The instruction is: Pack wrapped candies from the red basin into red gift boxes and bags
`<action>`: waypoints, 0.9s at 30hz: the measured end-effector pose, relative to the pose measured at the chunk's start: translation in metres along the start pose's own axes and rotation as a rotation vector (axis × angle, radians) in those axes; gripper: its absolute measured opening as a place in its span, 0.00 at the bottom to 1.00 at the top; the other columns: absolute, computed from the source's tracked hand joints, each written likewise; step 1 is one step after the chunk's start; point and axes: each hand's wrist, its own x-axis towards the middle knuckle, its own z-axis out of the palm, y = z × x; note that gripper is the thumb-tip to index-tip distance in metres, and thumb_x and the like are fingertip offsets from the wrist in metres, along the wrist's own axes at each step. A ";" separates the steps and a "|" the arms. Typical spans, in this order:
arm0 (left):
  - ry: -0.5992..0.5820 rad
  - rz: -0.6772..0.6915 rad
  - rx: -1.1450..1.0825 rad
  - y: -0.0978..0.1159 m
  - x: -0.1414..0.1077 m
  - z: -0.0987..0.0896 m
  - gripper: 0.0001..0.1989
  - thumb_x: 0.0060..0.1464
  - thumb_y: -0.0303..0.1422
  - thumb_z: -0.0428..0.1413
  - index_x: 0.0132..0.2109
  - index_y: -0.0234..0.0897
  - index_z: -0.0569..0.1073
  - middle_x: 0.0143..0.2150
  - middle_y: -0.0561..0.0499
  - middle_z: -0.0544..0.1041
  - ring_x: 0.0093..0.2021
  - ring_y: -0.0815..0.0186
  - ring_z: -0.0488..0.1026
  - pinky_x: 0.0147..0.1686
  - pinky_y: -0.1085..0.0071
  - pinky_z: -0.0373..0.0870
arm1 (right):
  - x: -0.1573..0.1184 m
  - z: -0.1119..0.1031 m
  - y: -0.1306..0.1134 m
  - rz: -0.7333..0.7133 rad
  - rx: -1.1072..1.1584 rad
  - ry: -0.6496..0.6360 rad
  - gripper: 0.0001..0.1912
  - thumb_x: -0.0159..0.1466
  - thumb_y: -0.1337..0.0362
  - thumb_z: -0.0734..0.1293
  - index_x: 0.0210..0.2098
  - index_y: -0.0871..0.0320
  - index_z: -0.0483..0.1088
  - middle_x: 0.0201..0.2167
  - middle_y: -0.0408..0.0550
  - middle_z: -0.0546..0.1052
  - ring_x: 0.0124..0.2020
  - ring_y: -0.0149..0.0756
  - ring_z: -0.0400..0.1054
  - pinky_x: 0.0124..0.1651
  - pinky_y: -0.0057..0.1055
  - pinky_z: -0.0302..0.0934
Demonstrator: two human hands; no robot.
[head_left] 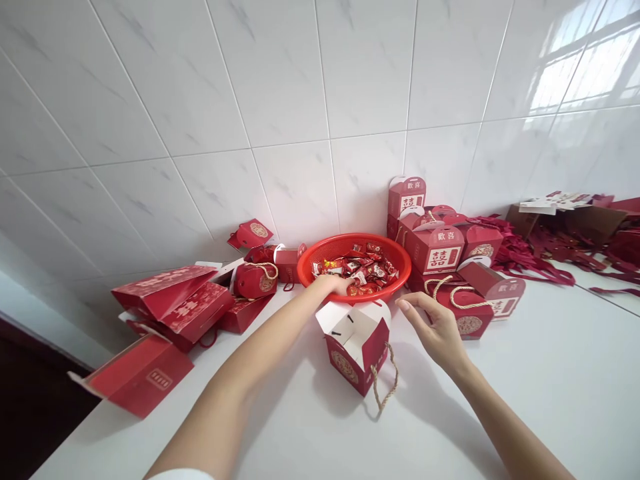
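Observation:
A red plastic basket [404, 275] holds wrapped candies [373, 270]. My left hand [340, 285] reaches over the basket's near left rim, its fingertips down among the candies; what they grip, if anything, is hidden. In front of the basket stands an open red gift box [356, 347] with a white inside and a twisted rope handle hanging on its right side. My right hand [435, 327] hovers just right of this box with its thumb and fingers apart, holding nothing.
Closed red boxes [443, 250] are stacked right of the basket, some with rope handles. More red boxes [145, 377] lie piled at the left. Dark red ribbons [530, 257] and a brown carton [590, 223] sit far right. A tiled wall rises behind.

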 end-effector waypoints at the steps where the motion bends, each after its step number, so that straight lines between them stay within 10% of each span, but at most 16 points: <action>1: 0.001 -0.004 0.025 -0.002 0.004 0.004 0.40 0.24 0.36 0.69 0.53 0.43 0.79 0.56 0.37 0.78 0.53 0.39 0.74 0.48 0.55 0.70 | 0.000 0.000 -0.001 -0.006 -0.004 -0.002 0.17 0.66 0.48 0.65 0.33 0.55 0.75 0.32 0.49 0.80 0.34 0.39 0.74 0.40 0.33 0.68; 17: 0.026 0.096 -0.016 0.007 -0.012 0.001 0.32 0.35 0.28 0.63 0.54 0.40 0.76 0.52 0.42 0.80 0.51 0.46 0.75 0.50 0.61 0.70 | -0.002 0.005 0.000 -0.079 -0.059 -0.058 0.17 0.68 0.51 0.63 0.29 0.55 0.73 0.28 0.47 0.79 0.30 0.37 0.73 0.36 0.33 0.68; 27: 0.232 0.154 -0.967 0.019 -0.038 -0.004 0.33 0.36 0.26 0.65 0.54 0.37 0.69 0.39 0.51 0.79 0.37 0.63 0.77 0.40 0.65 0.74 | -0.003 0.008 0.004 -0.097 -0.098 -0.057 0.17 0.69 0.52 0.62 0.29 0.54 0.72 0.28 0.47 0.79 0.29 0.38 0.72 0.35 0.34 0.67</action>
